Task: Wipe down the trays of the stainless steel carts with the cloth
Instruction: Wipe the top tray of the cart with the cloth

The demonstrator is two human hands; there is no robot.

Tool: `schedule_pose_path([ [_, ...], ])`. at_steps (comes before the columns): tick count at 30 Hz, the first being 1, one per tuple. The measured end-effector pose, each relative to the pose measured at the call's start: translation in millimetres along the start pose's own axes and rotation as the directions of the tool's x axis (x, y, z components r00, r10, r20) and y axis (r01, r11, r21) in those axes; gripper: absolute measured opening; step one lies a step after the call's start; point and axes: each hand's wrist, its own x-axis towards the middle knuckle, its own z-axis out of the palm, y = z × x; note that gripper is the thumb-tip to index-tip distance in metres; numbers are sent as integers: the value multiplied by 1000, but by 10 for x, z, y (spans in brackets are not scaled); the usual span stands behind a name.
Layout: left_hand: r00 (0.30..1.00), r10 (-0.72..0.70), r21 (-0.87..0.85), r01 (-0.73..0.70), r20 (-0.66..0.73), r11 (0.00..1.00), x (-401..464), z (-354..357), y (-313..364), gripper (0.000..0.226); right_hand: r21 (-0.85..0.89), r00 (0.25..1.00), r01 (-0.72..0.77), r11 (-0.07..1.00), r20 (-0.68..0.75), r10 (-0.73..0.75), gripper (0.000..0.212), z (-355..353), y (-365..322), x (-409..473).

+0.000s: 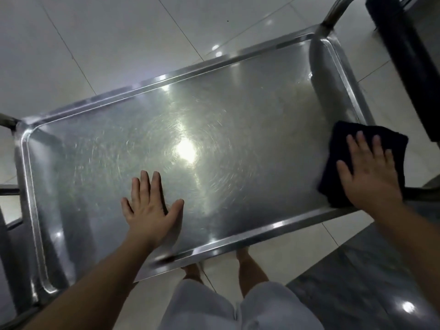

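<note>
The top tray (pixel 262 96) of a stainless steel cart fills the view, its scratched surface reflecting a ceiling light. My left hand (pixel 150 206) lies flat on the tray near its front rim, fingers straight and spread. My right hand (pixel 371 172) presses flat on a dark folded cloth (pixel 342 148) at the tray's right end, over the near right corner. The cloth partly overhangs the rim there.
The cart's tubular handle (pixel 338 10) rises at the far right corner. A dark cabinet or appliance (pixel 404 55) stands close to the right. Another steel frame (pixel 9 189) shows at the left edge. White floor tiles surround the cart; my legs are below its front rim.
</note>
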Motion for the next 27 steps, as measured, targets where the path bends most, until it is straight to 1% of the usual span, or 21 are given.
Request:
schedule_pose_path([
  [3,999,-14,29,13,37,999,-8,9,14,96,60,998,-52,997,-32,54,72,82,-337,-101],
  [5,999,-19,36,18,47,999,-16,15,8,95,58,998,21,998,-57,-18,71,164,-744,-273],
  [7,998,-22,34,20,53,999,-1,22,19,95,45,986,159,986,-51,-156,68,263,-1249,-474],
  [9,998,-29,29,27,56,999,4,21,19,94,20,938,347,938,-29,-347,66,380,-1819,-633],
  [11,998,-22,37,20,53,999,-7,21,9,92,-28,848,530,847,5,-531,64,480,-2336,-713],
  [12,999,-17,37,15,49,999,-12,25,2,91,-39,800,599,800,17,-599,64,505,-2530,-707],
  [14,999,-21,27,20,45,999,-16,22,-3,89,-37,732,681,731,22,-681,63,494,-2748,-621],
  [16,999,-22,26,21,40,999,-16,17,-6,88,-51,695,719,693,14,-719,63,467,-2756,-484],
  [17,999,-18,25,17,41,1000,-16,16,-10,88,-64,689,724,687,5,-725,62,451,-2697,-397],
  [18,999,-16,22,15,45,1000,-19,13,-17,89,-71,700,712,698,-9,-714,62,413,-2610,-292],
  [19,999,-15,19,14,49,1000,-22,11,-29,89,-71,731,679,731,-31,-682,62,353,-2496,-155],
  [21,998,-15,14,14,57,1000,-18,5,-36,90,-73,816,571,818,-58,-575,63,188,-2159,200],
  [24,997,-17,17,16,70,1000,-20,-8,-37,92,-49,937,341,939,-62,-344,67,-101,-1481,725],
  [26,997,-15,17,13,71,1000,-23,-16,-24,93,5,981,171,985,-89,-169,71,-251,-1081,974],
  [27,998,-13,16,12,67,1000,-17,-16,-22,93,23,991,98,995,-88,-96,72,-289,-955,1061],
])
